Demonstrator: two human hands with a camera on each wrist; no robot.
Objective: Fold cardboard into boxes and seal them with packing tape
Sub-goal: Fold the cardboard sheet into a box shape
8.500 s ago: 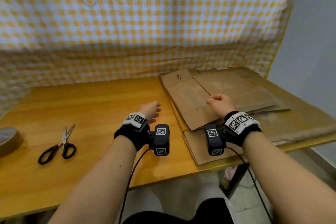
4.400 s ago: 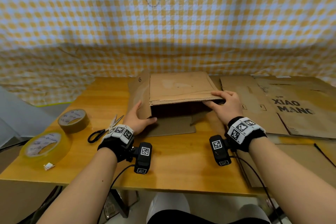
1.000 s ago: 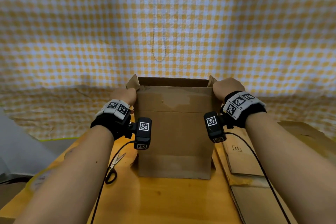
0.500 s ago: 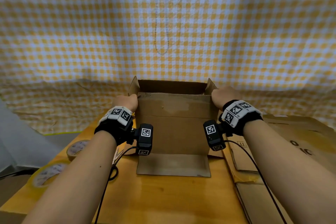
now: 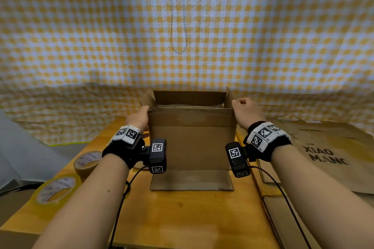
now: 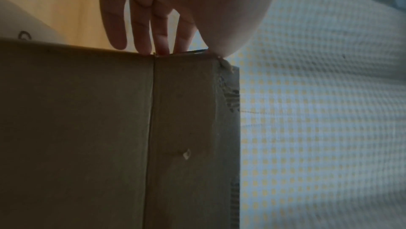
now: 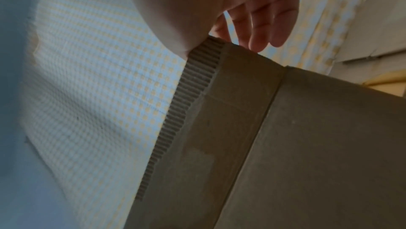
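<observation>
Wooden table [image 5: 182,208], box [image 5: 192,143] lower than before, hands gripping top corners

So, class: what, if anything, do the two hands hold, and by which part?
Both hold the cardboard box at its upper corners: left hand at the near-left, right hand at the near-right.
</observation>
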